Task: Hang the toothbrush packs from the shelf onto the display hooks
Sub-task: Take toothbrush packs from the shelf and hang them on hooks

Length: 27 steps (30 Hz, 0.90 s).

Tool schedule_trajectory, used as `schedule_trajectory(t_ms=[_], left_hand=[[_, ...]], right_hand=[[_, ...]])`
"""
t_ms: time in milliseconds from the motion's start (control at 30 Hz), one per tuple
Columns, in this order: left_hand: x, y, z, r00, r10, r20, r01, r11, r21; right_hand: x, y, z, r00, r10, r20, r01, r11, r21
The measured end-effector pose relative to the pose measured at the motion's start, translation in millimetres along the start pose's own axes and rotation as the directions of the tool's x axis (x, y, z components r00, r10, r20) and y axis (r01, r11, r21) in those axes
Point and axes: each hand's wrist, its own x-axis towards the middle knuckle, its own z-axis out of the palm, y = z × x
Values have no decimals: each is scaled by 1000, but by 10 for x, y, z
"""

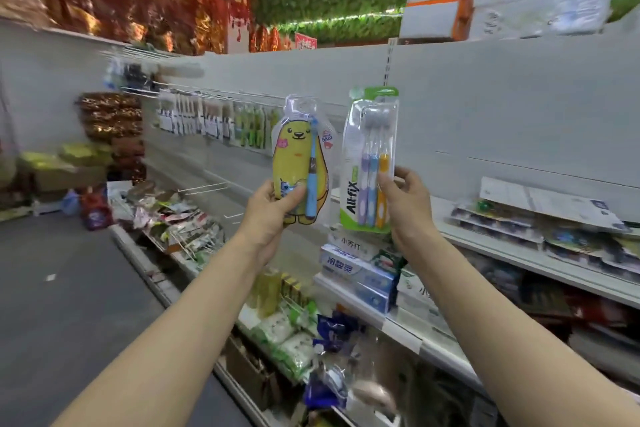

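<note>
Shop aisle, grey back panel (pixel 519 97) ahead: I see a toothbrush pack raised in each hand.
At dead centre my left hand (pixel 273 215) grips the foot of a yellow cartoon-bear child's toothbrush pack (pixel 294 163), thumb curled over the front, fingers behind; it holds one blue brush, and a round sticker reads "BABY". Just beside it at 2 o'clock, my right hand (pixel 405 204) pinches the lower right edge of a green "All-fix" three-brush pack (pixel 372 163), thumb on the front, fingers clamped behind; its brushes are purple, blue and orange. Both packs stand upright, apart from each other. At 10 o'clock a blurred row of hanging packs (pixel 221 121) fills the rail, with bare white display hooks (pixel 204 188) below. At 5 o'clock toothpaste boxes (pixel 356 274) read "小苏打". The shelf (pixel 519 253) at 3 o'clock carries flat packs.
</note>
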Motion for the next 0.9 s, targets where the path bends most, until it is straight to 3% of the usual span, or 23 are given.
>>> schedule_trajectory(t_ms=[333, 600, 900], left_hand=[[1738, 205, -1326, 998, -7, -57, 10, 999, 39], [2776, 132, -2054, 999, -43, -25, 42, 999, -23], [3774, 115, -2710, 974, -100, 201, 117, 991, -72]], right_hand=[[1166, 875, 1710, 998, 36, 52, -39, 998, 57], [1834, 1320, 2644, 996, 83, 18, -82, 996, -24], [2218, 1613, 3447, 979, 79, -186, -88, 995, -43]])
